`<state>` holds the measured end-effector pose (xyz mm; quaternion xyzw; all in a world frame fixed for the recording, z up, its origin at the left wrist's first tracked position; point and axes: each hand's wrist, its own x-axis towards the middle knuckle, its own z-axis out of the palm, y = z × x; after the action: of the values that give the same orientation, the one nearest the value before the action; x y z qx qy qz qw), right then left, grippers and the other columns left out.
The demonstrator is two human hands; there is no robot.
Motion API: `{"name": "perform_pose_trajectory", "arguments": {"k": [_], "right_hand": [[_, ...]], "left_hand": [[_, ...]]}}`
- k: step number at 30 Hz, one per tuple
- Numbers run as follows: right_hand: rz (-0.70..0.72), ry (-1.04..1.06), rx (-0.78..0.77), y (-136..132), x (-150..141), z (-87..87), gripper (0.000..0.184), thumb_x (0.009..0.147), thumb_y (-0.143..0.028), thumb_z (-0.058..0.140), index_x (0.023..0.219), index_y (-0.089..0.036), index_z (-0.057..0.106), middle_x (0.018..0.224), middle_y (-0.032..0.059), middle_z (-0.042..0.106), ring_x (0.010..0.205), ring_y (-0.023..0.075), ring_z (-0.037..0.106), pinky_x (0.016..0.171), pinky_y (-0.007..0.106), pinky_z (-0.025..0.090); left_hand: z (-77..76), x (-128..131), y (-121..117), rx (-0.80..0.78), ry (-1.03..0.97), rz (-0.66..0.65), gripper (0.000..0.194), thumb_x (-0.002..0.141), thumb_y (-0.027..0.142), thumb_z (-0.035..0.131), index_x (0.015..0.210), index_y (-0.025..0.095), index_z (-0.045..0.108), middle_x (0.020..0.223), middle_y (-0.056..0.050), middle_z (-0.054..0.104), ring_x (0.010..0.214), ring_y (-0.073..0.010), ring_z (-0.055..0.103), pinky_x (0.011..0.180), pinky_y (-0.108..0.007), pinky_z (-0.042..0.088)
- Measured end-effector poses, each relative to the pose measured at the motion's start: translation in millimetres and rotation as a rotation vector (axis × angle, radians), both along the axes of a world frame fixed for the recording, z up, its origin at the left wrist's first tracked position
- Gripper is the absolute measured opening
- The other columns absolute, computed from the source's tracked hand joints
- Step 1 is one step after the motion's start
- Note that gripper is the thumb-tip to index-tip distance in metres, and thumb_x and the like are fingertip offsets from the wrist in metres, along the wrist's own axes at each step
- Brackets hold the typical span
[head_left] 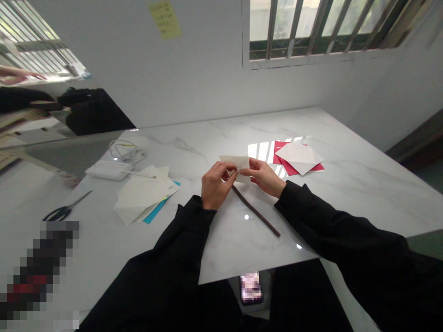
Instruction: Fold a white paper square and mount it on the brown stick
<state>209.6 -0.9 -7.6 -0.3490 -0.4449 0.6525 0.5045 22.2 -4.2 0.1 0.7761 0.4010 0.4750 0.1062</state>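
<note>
Both hands meet over the middle of the white marbled table (pixel 221 244). Between them is a small cream-coloured paper (pixel 235 160), held a little above the surface; whether it is folded or an envelope I cannot tell. My left hand (pixel 218 184) pinches its lower left part with thumb and fingertips. At the right edge, my right hand (pixel 265 177) grips it, thumb in front and fingers behind. A thin dark brown stick (pixel 258 212) lies slanted on the table just below the hands, its upper end partly hidden near my left hand.
Cream envelopes (pixel 138 196) over a blue sheet (pixel 155 212) lie left, near a white box (pixel 109 169), a cable (pixel 128 150) and scissors (pixel 64 211). Pink envelopes (pixel 290 167) under a white one (pixel 301 157) lie right. A phone (pixel 251 288) is below the table edge.
</note>
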Motion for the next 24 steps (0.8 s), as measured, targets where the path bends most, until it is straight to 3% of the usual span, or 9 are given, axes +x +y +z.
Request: {"name": "perform_pose_trajectory", "arguments": {"k": [12, 18, 24], "right_hand": [[-0.018, -0.092, 0.042, 5.1, 3.5, -6.6, 0.034, 0.077, -0.035, 0.087, 0.106, -0.024, 0.073, 0.094, 0.0024, 0.08, 0.089, 0.0197, 0.074, 0.085, 0.037, 0.058], [-0.013, -0.125, 0.083, 4.7, 3.0, -6.8, 0.036, 0.074, -0.04, 0.088, 0.101, -0.023, 0.072, 0.09, 0.0019, 0.079, 0.084, 0.0208, 0.073, 0.082, 0.037, 0.059], [-0.303, -0.216, 0.202, 10.1, 5.5, -7.6, 0.026, 0.075, -0.039, 0.084, 0.086, -0.023, 0.067, 0.088, 0.0021, 0.076, 0.086, 0.022, 0.072, 0.086, 0.039, 0.058]], "left_hand": [[-1.0, 0.4, 0.4, -0.017, -0.007, 0.02, 0.011, 0.092, 0.021, 0.074, 0.102, 0.022, 0.072, 0.092, 0.0, 0.068, 0.067, -0.0101, 0.064, 0.066, -0.024, 0.056], [-1.3, 0.0, 0.9, -0.023, 0.007, 0.021, 0.004, 0.091, 0.02, 0.073, 0.094, 0.022, 0.071, 0.09, 0.0, 0.07, 0.067, -0.0114, 0.065, 0.067, -0.026, 0.056], [-2.7, 0.4, 1.5, -0.033, 0.026, 0.033, 0.004, 0.092, 0.022, 0.07, 0.088, 0.022, 0.071, 0.085, 0.0, 0.072, 0.065, -0.0128, 0.065, 0.067, -0.028, 0.055]]}}
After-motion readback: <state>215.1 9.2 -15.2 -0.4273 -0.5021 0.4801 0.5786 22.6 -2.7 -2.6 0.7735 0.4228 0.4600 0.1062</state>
